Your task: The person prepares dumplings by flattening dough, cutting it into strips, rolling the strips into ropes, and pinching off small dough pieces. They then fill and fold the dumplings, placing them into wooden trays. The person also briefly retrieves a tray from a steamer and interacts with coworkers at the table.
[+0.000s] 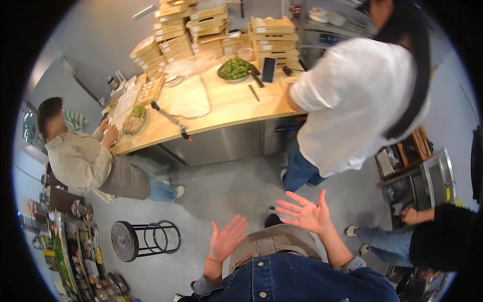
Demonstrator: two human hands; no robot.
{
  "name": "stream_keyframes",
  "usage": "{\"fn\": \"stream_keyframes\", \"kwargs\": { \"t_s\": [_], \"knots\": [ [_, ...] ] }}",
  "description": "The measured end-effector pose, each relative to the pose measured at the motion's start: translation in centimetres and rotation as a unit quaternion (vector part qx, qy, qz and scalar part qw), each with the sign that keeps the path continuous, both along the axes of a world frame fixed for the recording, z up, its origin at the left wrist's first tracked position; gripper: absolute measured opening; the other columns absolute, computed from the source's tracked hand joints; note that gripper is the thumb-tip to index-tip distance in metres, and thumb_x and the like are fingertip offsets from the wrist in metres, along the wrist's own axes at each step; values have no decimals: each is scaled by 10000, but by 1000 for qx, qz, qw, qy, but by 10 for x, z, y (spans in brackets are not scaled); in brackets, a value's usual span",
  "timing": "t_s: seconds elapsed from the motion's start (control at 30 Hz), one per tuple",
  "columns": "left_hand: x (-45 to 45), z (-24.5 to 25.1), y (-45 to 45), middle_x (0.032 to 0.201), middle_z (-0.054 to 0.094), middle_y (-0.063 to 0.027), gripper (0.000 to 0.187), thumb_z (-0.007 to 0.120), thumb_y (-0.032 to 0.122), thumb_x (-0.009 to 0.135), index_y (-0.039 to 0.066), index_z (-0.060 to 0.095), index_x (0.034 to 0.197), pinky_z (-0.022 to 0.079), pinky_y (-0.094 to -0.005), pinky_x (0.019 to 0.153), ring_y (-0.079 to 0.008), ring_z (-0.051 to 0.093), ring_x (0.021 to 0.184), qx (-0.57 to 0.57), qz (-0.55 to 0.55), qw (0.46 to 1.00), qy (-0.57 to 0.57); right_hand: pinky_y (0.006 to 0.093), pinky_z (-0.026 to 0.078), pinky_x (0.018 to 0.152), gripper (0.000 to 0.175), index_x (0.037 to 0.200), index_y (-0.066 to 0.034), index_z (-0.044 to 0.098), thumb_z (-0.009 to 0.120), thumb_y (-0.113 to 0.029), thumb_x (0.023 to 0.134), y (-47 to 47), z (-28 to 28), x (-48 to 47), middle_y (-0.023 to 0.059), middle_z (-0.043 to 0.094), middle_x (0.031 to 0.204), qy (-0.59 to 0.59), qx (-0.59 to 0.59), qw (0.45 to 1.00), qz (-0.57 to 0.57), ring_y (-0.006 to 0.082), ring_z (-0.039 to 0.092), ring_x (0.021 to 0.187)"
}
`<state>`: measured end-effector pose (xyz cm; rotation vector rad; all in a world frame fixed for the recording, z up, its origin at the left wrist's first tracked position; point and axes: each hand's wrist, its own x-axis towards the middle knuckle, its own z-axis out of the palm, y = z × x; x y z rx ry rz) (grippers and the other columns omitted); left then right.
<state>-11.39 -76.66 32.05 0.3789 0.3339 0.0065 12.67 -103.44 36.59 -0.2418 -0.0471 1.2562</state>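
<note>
Both my hands hang in the air before my apron, palms turned up. My left hand has its fingers spread and nothing in it. Likewise bare, my right hand is spread wide with the thumb pointing away from me. Neither touches anything. Beyond them stands a wooden-topped worktable. On it lie a pale cloth, a bowl of chopped greens, a dark-handled knife, a phone and a small tripod-like stand.
Stacked wooden trays line the table's back. One person works at the left end near a bowl of filling; another, in a white shirt, stands at the right. A third person is at far right. A round stool stands on the floor.
</note>
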Motion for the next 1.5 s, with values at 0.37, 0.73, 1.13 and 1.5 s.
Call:
{"fn": "stream_keyframes", "kwargs": {
  "t_s": [0.37,0.73,1.13,1.5],
  "knots": [
    [30,-30,137,1504,533,-110,903,208,715,1057,-10,495,1512,322,-349,1197,-226,456,1400,329,-273,856,290,437,241,1250,1034,1555,-60,479,283,-872,945,189,-167,106,256,422,1597,-598,-236,614,458,353,338,1525],
    [164,-20,346,1345,675,-167,711,366,576,1104,-23,629,1383,421,-359,1124,-240,592,1296,439,-147,844,271,307,513,806,526,1078,-16,781,573,-498,1048,371,-63,302,64,746,878,-550,-364,723,206,151,647,853],
    [470,-34,529,1683,249,-243,776,624,404,990,-46,359,1564,159,-606,1249,-450,191,1561,911,-80,399,58,489,512,896,332,1156,16,647,742,-99,859,498,-115,489,166,639,1065,-658,-690,182,-240,398,620,1010],
    [512,-77,538,1696,254,-199,877,590,482,945,-55,318,1582,41,-651,1250,-395,152,1590,945,-144,285,69,433,530,817,327,998,-57,564,771,-230,811,498,-176,536,102,600,948,-702,-696,52,-143,298,638,959]
  ]
}}
